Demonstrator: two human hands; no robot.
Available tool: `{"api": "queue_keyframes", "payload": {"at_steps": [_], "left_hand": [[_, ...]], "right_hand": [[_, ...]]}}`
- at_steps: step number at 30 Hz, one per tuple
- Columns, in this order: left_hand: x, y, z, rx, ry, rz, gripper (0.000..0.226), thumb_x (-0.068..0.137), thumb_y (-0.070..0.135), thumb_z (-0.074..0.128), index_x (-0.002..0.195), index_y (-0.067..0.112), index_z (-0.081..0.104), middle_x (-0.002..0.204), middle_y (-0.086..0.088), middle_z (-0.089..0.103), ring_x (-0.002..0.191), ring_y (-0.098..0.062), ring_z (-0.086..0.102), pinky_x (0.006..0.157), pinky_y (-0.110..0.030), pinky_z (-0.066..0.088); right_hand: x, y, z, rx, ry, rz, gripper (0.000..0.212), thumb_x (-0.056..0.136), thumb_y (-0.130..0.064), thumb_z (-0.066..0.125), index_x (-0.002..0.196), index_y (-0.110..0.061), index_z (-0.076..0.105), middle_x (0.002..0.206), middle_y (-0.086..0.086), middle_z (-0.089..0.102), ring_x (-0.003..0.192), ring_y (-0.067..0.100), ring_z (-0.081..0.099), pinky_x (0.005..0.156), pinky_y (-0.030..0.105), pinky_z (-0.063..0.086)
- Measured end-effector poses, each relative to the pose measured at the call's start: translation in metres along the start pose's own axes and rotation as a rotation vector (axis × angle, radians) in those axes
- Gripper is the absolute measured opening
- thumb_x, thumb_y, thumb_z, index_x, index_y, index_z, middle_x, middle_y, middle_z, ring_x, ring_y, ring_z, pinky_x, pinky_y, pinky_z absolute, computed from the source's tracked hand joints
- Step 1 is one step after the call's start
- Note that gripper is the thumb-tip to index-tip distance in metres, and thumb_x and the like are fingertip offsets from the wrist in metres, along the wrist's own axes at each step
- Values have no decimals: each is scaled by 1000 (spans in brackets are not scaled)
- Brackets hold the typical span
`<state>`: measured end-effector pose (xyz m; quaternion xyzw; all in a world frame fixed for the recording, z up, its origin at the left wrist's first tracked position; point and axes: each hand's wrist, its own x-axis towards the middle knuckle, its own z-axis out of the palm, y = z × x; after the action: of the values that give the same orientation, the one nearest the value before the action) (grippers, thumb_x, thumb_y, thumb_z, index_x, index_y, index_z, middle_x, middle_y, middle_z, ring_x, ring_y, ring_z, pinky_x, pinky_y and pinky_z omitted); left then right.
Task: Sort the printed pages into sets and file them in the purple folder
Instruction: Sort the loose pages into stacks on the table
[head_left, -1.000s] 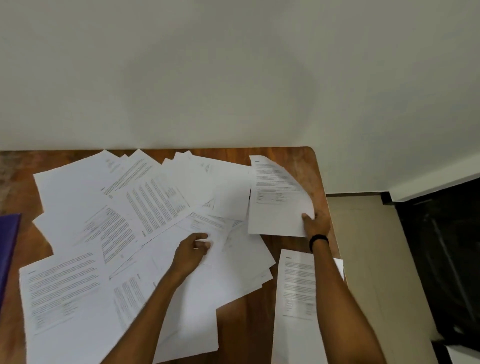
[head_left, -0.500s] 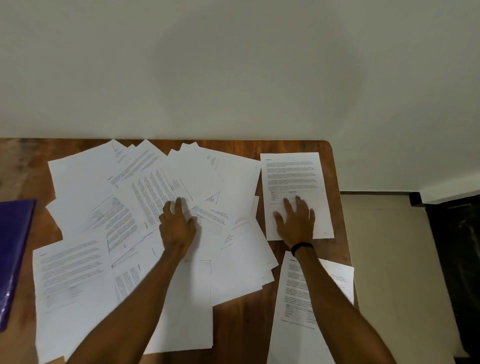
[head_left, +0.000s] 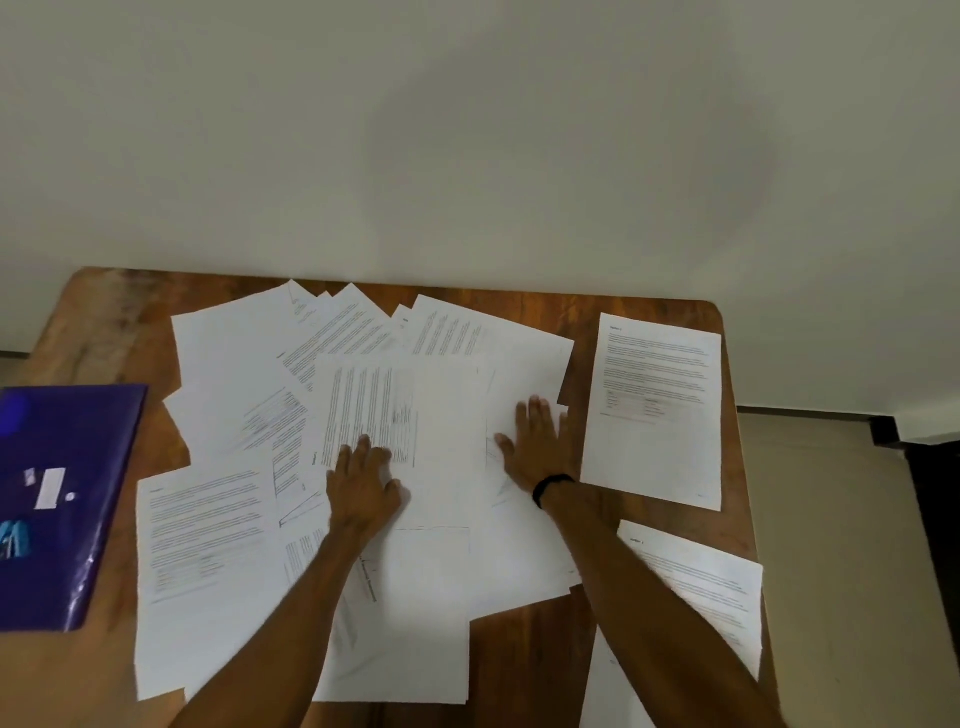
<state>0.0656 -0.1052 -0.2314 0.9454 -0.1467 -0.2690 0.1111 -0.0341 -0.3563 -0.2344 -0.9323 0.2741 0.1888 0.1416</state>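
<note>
Several printed pages (head_left: 249, 358) lie scattered and overlapping across the middle of a wooden table (head_left: 524, 654). My left hand (head_left: 363, 483) rests flat on a page of dense text in the heap, fingers spread. My right hand (head_left: 540, 447), a black band on its wrist, lies flat on the heap's right side, holding nothing. One sorted page (head_left: 654, 410) lies alone by the right edge. Another page (head_left: 711, 582) lies nearer me on the right, partly under my forearm. The purple folder (head_left: 67, 499) lies shut at the left edge.
A plain pale wall (head_left: 467, 130) stands right behind the table. The table's right edge (head_left: 737, 467) drops to a beige floor, with a dark object (head_left: 935, 499) at the far right. Bare wood shows at the table's far-left corner and front middle.
My right hand left the single page it had laid by the right edge and moved left onto the heap. My left hand shifted slightly. The view swung left, showing more of the folder.
</note>
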Motion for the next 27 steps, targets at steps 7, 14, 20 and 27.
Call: {"api": "queue_keyframes", "payload": {"at_steps": [7, 14, 20, 27], "left_hand": [[-18, 5, -25, -490, 353, -482, 44, 85, 14, 65, 126, 6, 53, 140, -26, 40, 124, -46, 42, 98, -51, 45], [4, 15, -43, -1056, 206, -897, 114, 83, 47, 76, 155, 6, -2, 158, -28, 18, 143, -45, 28, 114, -56, 26], [13, -1, -36, -1338, 257, -949, 88, 86, 30, 72, 153, 0, 23, 155, -26, 30, 139, -44, 36, 113, -54, 35], [-18, -17, -45, -1359, 137, -503, 66, 89, -3, 69, 148, 5, 41, 141, -11, 54, 129, -26, 53, 114, -39, 37]], "right_hand": [[-76, -98, 35, -178, -115, 32, 64, 106, -34, 34, 156, 1, 14, 162, 29, 12, 148, 40, 22, 123, 50, 16], [-93, -117, 45, -194, -120, 30, 64, 96, -23, 51, 152, -1, 28, 149, 20, 38, 134, 33, 42, 112, 40, 38], [-60, -98, 27, 307, 132, 173, 42, 99, -27, 56, 136, -8, 54, 135, 17, 51, 123, 31, 50, 104, 40, 43], [-28, -83, -5, 841, 186, 256, 72, 90, -48, 69, 146, -11, 43, 143, 13, 48, 133, 28, 45, 108, 40, 41]]}}
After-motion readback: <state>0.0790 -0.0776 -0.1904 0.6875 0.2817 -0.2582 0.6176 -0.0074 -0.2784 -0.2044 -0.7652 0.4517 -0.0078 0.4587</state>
